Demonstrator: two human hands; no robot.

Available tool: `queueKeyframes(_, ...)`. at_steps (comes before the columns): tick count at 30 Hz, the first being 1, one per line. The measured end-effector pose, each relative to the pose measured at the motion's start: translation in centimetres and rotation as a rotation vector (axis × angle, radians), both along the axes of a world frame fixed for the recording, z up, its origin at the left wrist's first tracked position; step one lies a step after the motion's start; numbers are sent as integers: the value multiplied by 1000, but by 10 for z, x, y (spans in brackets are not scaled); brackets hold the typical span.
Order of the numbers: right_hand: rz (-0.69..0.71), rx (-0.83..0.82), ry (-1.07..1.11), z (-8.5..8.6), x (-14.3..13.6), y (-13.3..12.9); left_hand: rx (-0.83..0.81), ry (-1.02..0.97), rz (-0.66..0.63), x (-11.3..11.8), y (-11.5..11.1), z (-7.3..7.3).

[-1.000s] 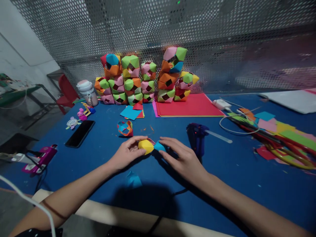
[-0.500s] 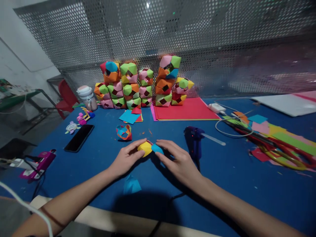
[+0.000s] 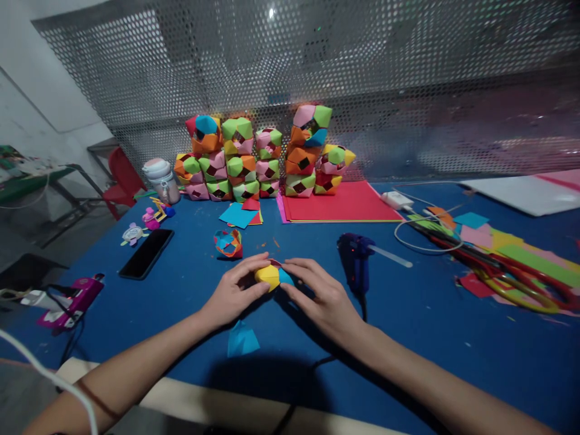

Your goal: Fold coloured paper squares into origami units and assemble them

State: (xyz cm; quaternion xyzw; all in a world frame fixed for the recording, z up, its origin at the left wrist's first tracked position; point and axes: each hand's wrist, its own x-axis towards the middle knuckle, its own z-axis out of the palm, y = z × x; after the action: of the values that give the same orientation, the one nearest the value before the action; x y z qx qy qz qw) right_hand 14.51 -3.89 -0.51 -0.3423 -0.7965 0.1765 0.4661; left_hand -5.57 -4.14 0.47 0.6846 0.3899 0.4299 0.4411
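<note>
- We see L hand [image 3: 233, 293] pinching the yellow paper piece [image 3: 267, 275], thumb & fingers closed on it, mid-table [image 3: 181, 296], nearer front edge than back.
- R hand [image 3: 328, 296] clamped on the blue paper piece [image 3: 285, 278]; we see it touching the yellow one.
- Loose blue sheet [image 3: 242, 340] btwn hands & front edge.
- Glue gun [image 3: 359, 270] just beside R hand, twd right edge.
- Paper balls [image 3: 240, 168] stacked nr back edge; phone [image 3: 147, 254] nr left edge.

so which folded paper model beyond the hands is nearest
The blue and orange model, alone beyond the left hand; the others stand stacked farther back.
</note>
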Motion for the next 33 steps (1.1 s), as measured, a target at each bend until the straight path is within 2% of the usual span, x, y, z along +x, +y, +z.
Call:
queueKeyframes(4, 28, 29, -25, 1, 1, -2, -3, -61, -33, -2, 1, -2)
queueKeyframes(8, 21, -43, 22, 2, 1, -2, 41, -48, -54, -5, 1, -2)
queueKeyframes(15, 47, -186, 38, -4, -7, 3, 171, 217, 19, -14, 7, -1)
queueKeyframes(20, 62, -213, -111, -17, -11, 14, 201, 373, 41, -18, 13, -1)
queueKeyframes(22, 55, -183, -171, -15, -9, 14, 190, 425, 68, -20, 12, 1)
queueKeyframes(25, 109, -111, -249, 8, 4, 1, 225, 495, 125, -22, 9, 10)
queueKeyframes(29, 322, -1, -315, 73, 43, -25, 380, 542, 130, -20, 7, 30)
queueKeyframes(31, 205, 60, -231, 101, 68, -23, 442, 562, 99, -13, 13, 41)
queueKeyframes(33, -58, 64, -75, 112, 96, 1, 483, 587, 55, -4, 25, 50)
